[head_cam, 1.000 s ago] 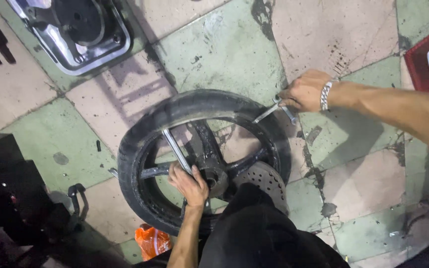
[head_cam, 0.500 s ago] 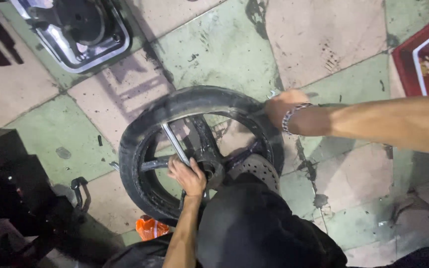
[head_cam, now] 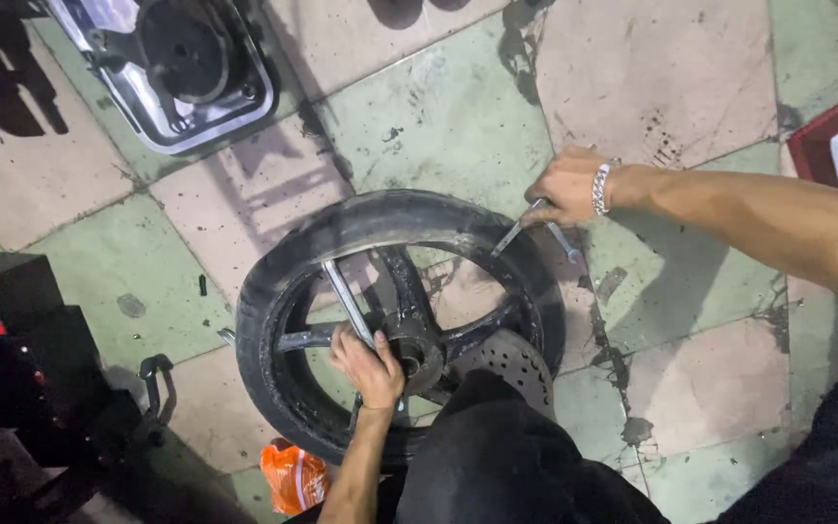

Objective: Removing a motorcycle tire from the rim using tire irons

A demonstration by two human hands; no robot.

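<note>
Both hands work at a black motorcycle wheel (head_cam: 395, 320) lying flat on the tiled floor (head_cam: 438, 116). Around it sit a chrome-rimmed metal part (head_cam: 177, 68) at the top, a black machine (head_cam: 21, 359) on the left and an orange bag (head_cam: 293, 475) near the bottom; a dark-clad knee (head_cam: 497, 456) covers the wheel's near edge. Left hand (head_cam: 369, 366) is closed around a metal tyre lever (head_cam: 346, 303) by the hub. Right hand (head_cam: 566, 187), braceleted, grips a second lever (head_cam: 516, 231) wedged at the rim.

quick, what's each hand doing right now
Left hand: closed around a metal tire lever over the wheel hub.
Right hand: closed on a second lever at the tire edge.
</note>
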